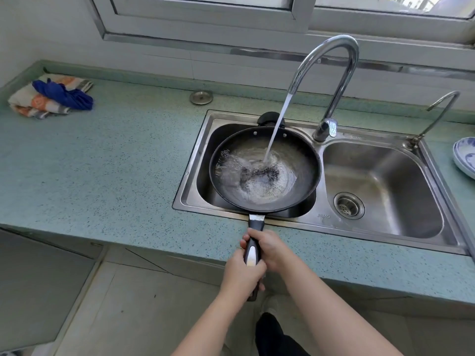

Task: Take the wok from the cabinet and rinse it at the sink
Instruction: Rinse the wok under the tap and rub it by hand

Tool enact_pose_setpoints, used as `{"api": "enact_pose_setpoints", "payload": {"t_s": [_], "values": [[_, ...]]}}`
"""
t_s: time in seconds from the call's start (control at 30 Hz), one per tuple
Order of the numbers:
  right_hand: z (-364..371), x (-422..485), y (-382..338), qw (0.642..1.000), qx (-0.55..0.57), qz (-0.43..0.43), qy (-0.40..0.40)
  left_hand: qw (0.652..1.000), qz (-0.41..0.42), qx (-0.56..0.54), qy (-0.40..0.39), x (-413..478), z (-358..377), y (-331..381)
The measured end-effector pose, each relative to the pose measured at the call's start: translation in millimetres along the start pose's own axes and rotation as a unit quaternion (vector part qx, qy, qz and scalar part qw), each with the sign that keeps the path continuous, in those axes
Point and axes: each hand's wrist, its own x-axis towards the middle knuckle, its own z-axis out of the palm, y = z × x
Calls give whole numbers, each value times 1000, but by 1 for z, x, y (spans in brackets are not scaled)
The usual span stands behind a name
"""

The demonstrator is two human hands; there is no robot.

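Note:
A black wok [303, 160] hangs over the left basin of a steel double sink [195, 160]. Water streams from the tall chrome faucet [336, 62] into the wok and swirls there. The wok's long black and silver handle [253, 249] reaches back over the counter edge toward me. My left hand [241, 276] grips the rear part of the handle. My right hand [270, 246] grips it just ahead of the left. A small black helper handle [270, 118] shows at the wok's far rim.
Along the left runs the green speckled counter [102, 163], with a folded cloth [51, 96] at its far corner. A round metal cap [201, 97] lies behind the sink. The right basin [401, 186] has a drain strainer. Blue-patterned plates [466, 158] and a small second tap [437, 114] are at right.

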Motion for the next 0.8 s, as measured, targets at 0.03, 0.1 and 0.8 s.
{"api": "enact_pose_setpoints", "payload": {"t_s": [0.03, 0.1, 0.8], "values": [[1, 2, 1, 1000, 6, -2, 7, 999, -6, 36, 5, 1, 0, 2], [5, 4, 2, 1000, 2, -7, 20, 992, -13, 124, 22, 6, 0, 5], [-3, -11, -3, 992, 108, -35, -63, 994, -22, -101, -21, -4, -15, 17]]}}
